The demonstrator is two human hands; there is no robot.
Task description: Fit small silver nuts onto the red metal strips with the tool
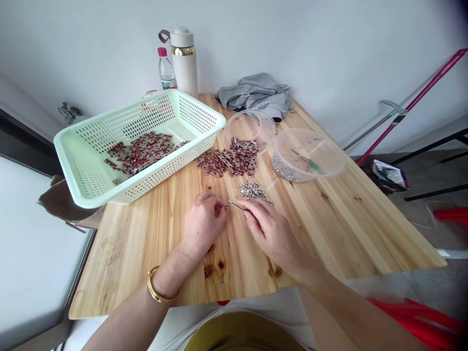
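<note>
Above the wooden table, my left hand is closed, with a small metallic piece showing at its fingertips. My right hand pinches a thin pointed metal tool, whose tip points left toward my left fingers. Just beyond my right hand lies a pile of small round metal pieces. Behind it is a heap of reddish-brown strips with metal dots, partly on a round clear lid. More such strips lie in the pale green basket.
A clear round tub at the right holds metal pieces and a green-and-red handled tool. At the back stand a white flask, a bottle and grey cloth. The table edge is at right.
</note>
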